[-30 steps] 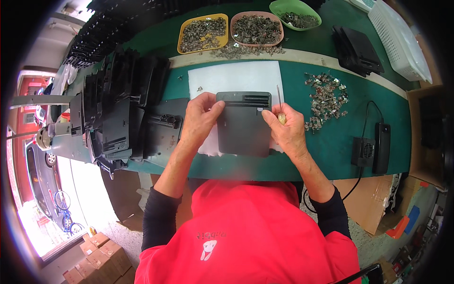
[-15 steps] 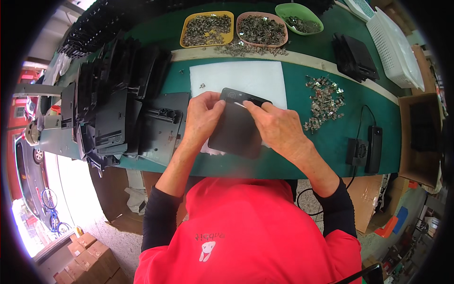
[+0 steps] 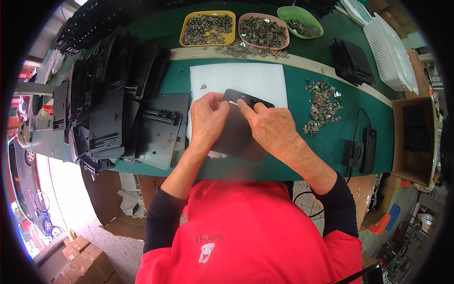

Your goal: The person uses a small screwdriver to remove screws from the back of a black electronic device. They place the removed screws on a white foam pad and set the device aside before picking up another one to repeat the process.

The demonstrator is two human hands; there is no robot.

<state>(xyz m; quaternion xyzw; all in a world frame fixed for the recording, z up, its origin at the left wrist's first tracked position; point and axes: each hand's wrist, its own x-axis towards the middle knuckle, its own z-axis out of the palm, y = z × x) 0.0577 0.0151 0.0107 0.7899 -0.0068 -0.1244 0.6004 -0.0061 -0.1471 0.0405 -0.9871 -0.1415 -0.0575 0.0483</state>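
Closest to the person, both hands are down on a flat dark plastic panel point(image 3: 239, 130) that lies tilted on the white foam sheet point(image 3: 241, 80), its near end reaching over the green table point(image 3: 293, 156) toward the red shirt. The left hand point(image 3: 207, 122) lies over the panel's left edge with its fingers curled down onto it, pinning it in place; the right hand point(image 3: 270, 128) lies across the right side, fingertips pinched together at the panel's far end, near a row of small openings. Whether something tiny sits between those fingertips I cannot tell. I would judge this piece to be in mid-fitting, not finished: it is still under both hands and has not been set aside. Left of the panel, a grey moulded part point(image 3: 158, 130) lies flat, and beyond it a big stack of black housings point(image 3: 101, 94) leans on edge, which suggests plenty still to work through, though finished and unfinished ones cannot be told apart. Right of the panel a loose heap of small metal clips point(image 3: 321, 104) lies on the table, with a small black device and its cable point(image 3: 362, 151) nearer the edge. Farther back from the panel stand a yellow tray point(image 3: 208, 28), a pink tray point(image 3: 264, 31) and a green bowl point(image 3: 300, 21), all still well filled with small metal bits.
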